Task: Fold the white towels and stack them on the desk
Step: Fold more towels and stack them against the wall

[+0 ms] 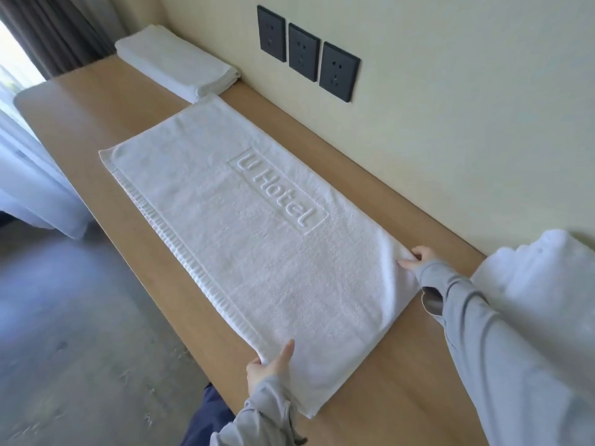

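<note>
Holding the towel [251, 239] by its near short edge, I have it spread flat and lengthwise on the desk [96, 101], lettering up. I judge this is so the edge can be carried over to the far end in one clean fold. My left hand [269, 365] pinches the near corner on the desk's outer side, thumb on top of the cloth and the other fingers tucked under the edge. My right hand [418, 255] pinches the corner on the wall side, fingers curled round a small bunch of cloth. Both corners sit inside my grips; the rest lies on the wood. Just beyond the far end, the stack of folded towels [177, 62] sits against the wall. A loose heap of towels [531, 278] lies beside my right sleeve, and three dark sockets [304, 48] are on the wall.
</note>
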